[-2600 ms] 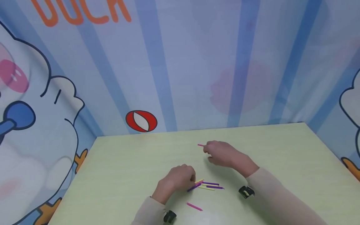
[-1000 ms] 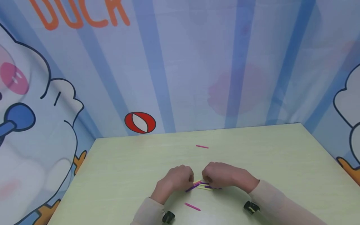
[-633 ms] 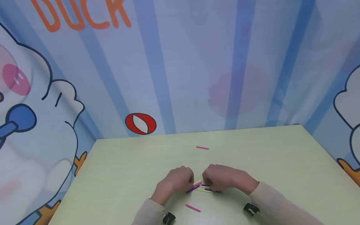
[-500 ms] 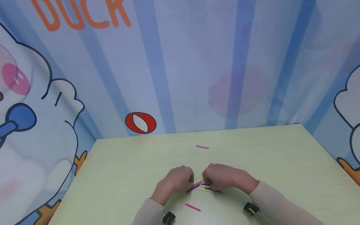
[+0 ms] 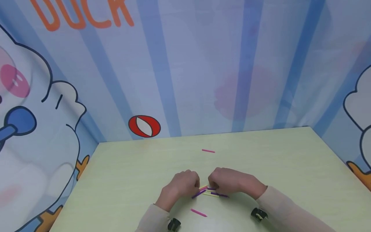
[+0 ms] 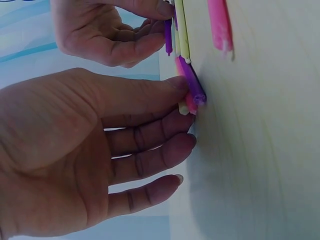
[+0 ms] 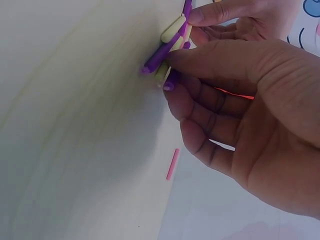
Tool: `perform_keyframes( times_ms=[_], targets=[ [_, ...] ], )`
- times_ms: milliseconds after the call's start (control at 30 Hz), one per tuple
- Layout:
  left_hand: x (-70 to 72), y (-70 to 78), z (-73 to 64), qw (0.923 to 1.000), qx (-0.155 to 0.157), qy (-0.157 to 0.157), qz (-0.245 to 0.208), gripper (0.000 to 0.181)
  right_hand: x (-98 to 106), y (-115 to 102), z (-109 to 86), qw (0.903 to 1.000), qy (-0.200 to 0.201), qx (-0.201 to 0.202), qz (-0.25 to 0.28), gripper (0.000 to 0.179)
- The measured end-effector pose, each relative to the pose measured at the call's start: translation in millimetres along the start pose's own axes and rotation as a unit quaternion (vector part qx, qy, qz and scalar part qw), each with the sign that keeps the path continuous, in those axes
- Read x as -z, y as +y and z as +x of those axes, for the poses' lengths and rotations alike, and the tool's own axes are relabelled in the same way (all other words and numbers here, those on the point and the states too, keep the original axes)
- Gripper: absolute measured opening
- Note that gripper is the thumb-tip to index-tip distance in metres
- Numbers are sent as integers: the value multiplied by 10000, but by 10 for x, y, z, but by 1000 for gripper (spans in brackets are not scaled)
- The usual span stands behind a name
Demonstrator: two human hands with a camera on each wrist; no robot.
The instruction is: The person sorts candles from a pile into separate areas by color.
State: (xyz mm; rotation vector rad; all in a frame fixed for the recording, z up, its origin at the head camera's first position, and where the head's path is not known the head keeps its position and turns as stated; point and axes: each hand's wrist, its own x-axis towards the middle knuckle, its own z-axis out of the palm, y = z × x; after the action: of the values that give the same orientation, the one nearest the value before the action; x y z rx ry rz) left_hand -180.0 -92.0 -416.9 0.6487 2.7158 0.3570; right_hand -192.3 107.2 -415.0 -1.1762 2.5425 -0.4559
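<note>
Several thin candles in purple, yellow and pink lie in a loose pile between the two hands in the head view. My left hand (image 5: 181, 183) pinches the pile's left end, its thumb against a pink candle (image 6: 190, 103) and a purple candle (image 6: 194, 84). A yellow candle (image 6: 183, 108) shows beside them. At the right end, my right hand (image 5: 230, 181) has thumb and index finger around a purple candle (image 7: 170, 80). Another purple candle (image 7: 159, 57) and a yellow candle (image 7: 173, 29) lie alongside; the fingertips are hidden in the head view.
One pink candle (image 5: 198, 212) lies alone nearer the front, and another pink candle (image 5: 208, 150) farther back on the pale table (image 5: 139, 167). A printed cloth wall (image 5: 197, 80) rises behind the table. Each wrist wears a small black device (image 5: 259, 214).
My right hand has set a pink candle down at the back and come to the right end of the pile. My left hand stays nearly in place; little differs over the last second.
</note>
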Motion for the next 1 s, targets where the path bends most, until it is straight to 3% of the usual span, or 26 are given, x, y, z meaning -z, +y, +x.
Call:
perform_keyframes(
  times_ms=[667, 1000],
  targets=[
    [-18, -11, 23, 9999, 97, -51, -42, 13, 198, 180, -160, 9988, 364, -325, -28, 14],
    [-26, -19, -4, 10000, -3, 45, -34, 13, 141, 368, -321, 9972, 533, -530, -38, 12]
  ],
)
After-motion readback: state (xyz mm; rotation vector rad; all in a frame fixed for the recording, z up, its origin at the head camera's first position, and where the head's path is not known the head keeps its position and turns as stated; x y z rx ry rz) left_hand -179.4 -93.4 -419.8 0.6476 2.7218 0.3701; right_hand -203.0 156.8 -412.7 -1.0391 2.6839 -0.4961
